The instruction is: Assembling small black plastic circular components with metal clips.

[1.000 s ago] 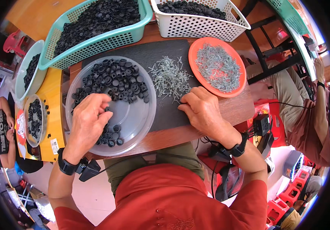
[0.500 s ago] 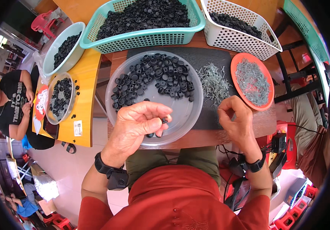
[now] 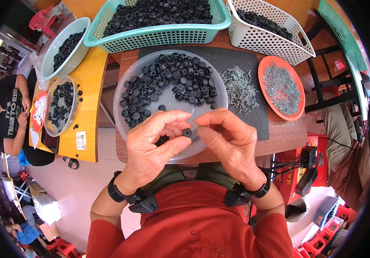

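Note:
My left hand (image 3: pixel 148 139) is closed, pinching a small round black plastic part (image 3: pixel 187 133) with a hole in its centre between thumb and fingers. Just to its right, my right hand (image 3: pixel 232 139) has thumb and forefinger pressed together near the part; anything between those fingertips is too small to make out. Both hands are over the near rim of a round clear plastic tub (image 3: pixel 176 104) holding many loose black parts (image 3: pixel 150 81). Right of the tub, a heap of thin silvery screws or pins (image 3: pixel 240 90) lies on a dark mat (image 3: pixel 260 124).
An orange plate (image 3: pixel 298 109) of similar metal pieces sits at right. Behind stand a green basket (image 3: pixel 159 36) and a white basket (image 3: pixel 271 47) of black parts. On the yellow table (image 3: pixel 91 99) at left are a pale basin (image 3: pixel 71 58) and another tub; a person (image 3: pixel 11 116) works beside it.
My right hand has moved left from beside the metal heap to meet my left hand. The black part in my left hand has turned, showing its centre hole.

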A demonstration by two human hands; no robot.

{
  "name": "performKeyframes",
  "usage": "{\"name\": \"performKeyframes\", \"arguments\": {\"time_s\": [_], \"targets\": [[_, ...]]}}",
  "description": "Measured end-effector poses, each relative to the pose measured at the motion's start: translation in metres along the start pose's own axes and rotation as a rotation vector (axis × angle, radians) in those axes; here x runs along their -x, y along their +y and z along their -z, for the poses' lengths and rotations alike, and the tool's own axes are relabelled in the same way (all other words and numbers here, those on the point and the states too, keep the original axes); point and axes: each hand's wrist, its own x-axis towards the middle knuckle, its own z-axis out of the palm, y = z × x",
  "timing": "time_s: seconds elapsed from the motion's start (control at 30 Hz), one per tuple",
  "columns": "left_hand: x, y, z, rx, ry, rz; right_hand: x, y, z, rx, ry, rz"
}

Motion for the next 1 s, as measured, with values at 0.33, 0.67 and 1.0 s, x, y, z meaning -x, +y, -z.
{"name": "performKeyframes", "arguments": {"time_s": [0.33,0.67,1.0], "targets": [[-0.001,-0.002,-0.002,-0.048,0.000,-0.022,0.004,0.007,-0.011,-0.474,0.154,-0.168],[-0.002,-0.004,-0.004,-0.104,0.042,-0.082,0.006,0.022,-0.015,-0.115,0.182,0.088],[-0.001,-0.002,-0.003,-0.210,0.039,-0.137,-0.001,0.015,-0.008,0.433,0.133,0.432]]}}
